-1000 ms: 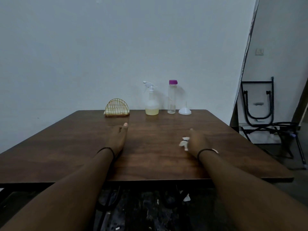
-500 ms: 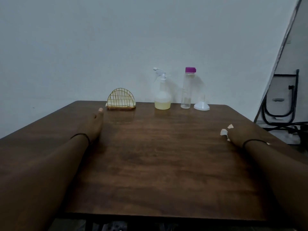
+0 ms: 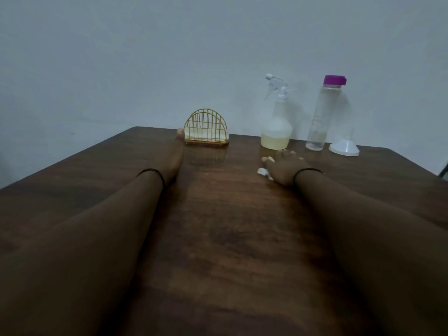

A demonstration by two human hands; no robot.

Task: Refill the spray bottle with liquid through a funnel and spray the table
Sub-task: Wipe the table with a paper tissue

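The spray bottle [image 3: 276, 122] is at the far edge of the desk [image 3: 223, 238], upright, with pale yellow liquid low in its body. Nearest me, both forearms stretch out over the dark wood. My left hand [image 3: 175, 154] lies flat with fingers straight, its grip wide and holding nothing, fingertips just beside the gold wire holder [image 3: 206, 128]. My right hand [image 3: 283, 167] rests palm down just in front of the spray bottle, fingers spread, grip also wide; a small white scrap [image 3: 263, 171] sits at its thumb side. Farther back, right of the sprayer, stands a clear bottle [image 3: 322, 112] with a purple cap, then the funnel [image 3: 344, 147], mouth down.
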